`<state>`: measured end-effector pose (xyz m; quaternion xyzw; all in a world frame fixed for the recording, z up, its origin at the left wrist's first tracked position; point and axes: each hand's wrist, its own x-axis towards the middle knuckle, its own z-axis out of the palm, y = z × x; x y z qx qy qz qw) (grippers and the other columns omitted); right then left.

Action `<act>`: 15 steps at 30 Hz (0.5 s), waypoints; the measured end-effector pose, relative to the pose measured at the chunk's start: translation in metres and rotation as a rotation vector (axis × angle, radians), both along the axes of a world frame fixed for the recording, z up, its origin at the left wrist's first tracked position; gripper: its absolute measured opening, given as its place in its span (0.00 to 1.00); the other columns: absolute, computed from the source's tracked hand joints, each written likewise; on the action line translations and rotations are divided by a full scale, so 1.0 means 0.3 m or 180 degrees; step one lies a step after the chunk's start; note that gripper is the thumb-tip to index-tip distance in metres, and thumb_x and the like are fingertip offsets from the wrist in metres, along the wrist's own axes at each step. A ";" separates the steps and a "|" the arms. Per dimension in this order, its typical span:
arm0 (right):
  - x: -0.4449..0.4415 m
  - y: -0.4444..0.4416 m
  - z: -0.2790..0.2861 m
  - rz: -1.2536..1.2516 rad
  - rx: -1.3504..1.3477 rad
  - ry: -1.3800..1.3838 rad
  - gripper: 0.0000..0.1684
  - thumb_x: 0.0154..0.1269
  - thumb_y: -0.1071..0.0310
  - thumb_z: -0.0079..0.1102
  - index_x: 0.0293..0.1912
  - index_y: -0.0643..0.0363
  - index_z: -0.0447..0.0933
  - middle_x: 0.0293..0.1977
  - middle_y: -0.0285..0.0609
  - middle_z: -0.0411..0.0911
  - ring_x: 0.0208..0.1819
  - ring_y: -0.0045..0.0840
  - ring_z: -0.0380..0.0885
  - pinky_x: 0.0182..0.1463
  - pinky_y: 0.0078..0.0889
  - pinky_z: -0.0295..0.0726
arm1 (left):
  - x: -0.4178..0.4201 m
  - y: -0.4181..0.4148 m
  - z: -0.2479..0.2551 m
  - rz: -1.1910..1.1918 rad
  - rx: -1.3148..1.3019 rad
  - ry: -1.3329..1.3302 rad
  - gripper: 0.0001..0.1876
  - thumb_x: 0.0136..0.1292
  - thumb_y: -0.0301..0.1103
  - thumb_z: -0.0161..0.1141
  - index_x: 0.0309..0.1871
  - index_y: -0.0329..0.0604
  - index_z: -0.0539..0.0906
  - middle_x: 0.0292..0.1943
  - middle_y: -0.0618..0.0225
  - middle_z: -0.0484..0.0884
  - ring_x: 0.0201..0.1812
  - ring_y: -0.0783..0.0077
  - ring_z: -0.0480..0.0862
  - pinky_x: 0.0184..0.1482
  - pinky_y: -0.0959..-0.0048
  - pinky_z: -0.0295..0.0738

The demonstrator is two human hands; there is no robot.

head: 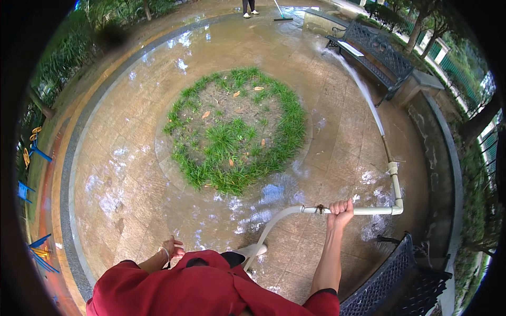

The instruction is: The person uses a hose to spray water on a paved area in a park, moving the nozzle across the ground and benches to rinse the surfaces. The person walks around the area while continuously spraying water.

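My right hand (340, 212) is closed around a white plastic pipe (373, 211) held level before me. At its left end a translucent hose (272, 225) is tied on with wire and curves down beside my shoe. On the right, an elbow turns the pipe away from me to a narrow brown metal nozzle (386, 148). A jet of water (365, 93) shoots from it to the paving near the far metal bench (373, 51). My left hand (172, 247) hangs at my left side, fingers apart, holding nothing, with a band at the wrist.
A round bed of grass (237, 130) lies in the middle of the wet paving. A near metal bench (379, 280) stands close at my right, beside a low curved wall (438, 158). At the far edge are a person's legs (249, 6) and a floor squeegee (283, 19). Exercise equipment (39, 152) stands left.
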<state>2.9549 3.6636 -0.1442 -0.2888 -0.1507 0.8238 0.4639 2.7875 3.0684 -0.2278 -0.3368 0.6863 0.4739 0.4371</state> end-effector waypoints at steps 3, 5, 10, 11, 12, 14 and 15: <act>0.005 0.010 -0.012 0.0102 0.0008 0.0024 0.24 0.66 0.58 0.42 0.14 0.48 0.52 0.09 0.27 0.48 0.09 0.16 0.48 0.14 0.21 0.50 | -0.008 -0.003 -0.010 -0.0098 -0.0046 0.0030 0.31 0.66 0.55 0.26 0.44 0.35 0.73 0.27 0.49 0.79 0.25 0.58 0.81 0.26 0.63 0.79; 0.011 0.014 -0.009 0.0169 0.0066 0.0035 0.24 0.66 0.58 0.43 0.14 0.48 0.52 0.09 0.27 0.48 0.10 0.17 0.48 0.15 0.22 0.50 | -0.018 0.010 -0.004 -0.0117 -0.0070 0.0042 0.31 0.66 0.54 0.26 0.44 0.35 0.73 0.27 0.50 0.79 0.25 0.58 0.81 0.26 0.63 0.79; 0.075 -0.066 0.041 -0.0036 -0.0017 -0.0004 0.25 0.67 0.59 0.40 0.14 0.47 0.51 0.08 0.26 0.47 0.08 0.15 0.47 0.13 0.20 0.48 | -0.019 0.040 -0.010 -0.0253 -0.0105 0.0062 0.29 0.66 0.53 0.27 0.43 0.37 0.73 0.26 0.51 0.79 0.25 0.60 0.81 0.26 0.63 0.79; 0.108 -0.094 0.032 -0.0146 -0.0040 0.0016 0.25 0.67 0.59 0.40 0.14 0.47 0.51 0.08 0.26 0.47 0.08 0.15 0.46 0.13 0.20 0.48 | -0.026 0.045 -0.021 -0.0323 -0.0090 0.0069 0.29 0.66 0.53 0.28 0.43 0.38 0.74 0.26 0.51 0.79 0.24 0.60 0.81 0.25 0.64 0.79; 0.155 -0.120 0.016 -0.0242 -0.0051 0.0030 0.24 0.67 0.59 0.40 0.14 0.47 0.51 0.08 0.26 0.47 0.08 0.15 0.46 0.13 0.19 0.48 | -0.027 0.052 -0.038 -0.0378 -0.0063 0.0069 0.28 0.66 0.53 0.28 0.42 0.38 0.74 0.26 0.52 0.79 0.24 0.61 0.80 0.25 0.64 0.78; 0.257 -0.161 -0.025 -0.0292 0.0013 0.0091 0.24 0.67 0.59 0.40 0.14 0.47 0.51 0.08 0.26 0.47 0.08 0.14 0.46 0.12 0.19 0.49 | -0.038 0.075 -0.078 -0.0485 -0.0029 -0.0043 0.28 0.66 0.53 0.28 0.42 0.39 0.74 0.26 0.52 0.79 0.22 0.62 0.80 0.24 0.65 0.77; 0.294 -0.189 -0.017 -0.0465 -0.0026 0.0061 0.24 0.67 0.60 0.40 0.15 0.47 0.51 0.08 0.26 0.47 0.08 0.14 0.47 0.12 0.19 0.49 | -0.050 0.090 -0.086 -0.0557 -0.0029 -0.0103 0.28 0.66 0.54 0.28 0.42 0.40 0.74 0.26 0.53 0.79 0.22 0.63 0.79 0.23 0.66 0.76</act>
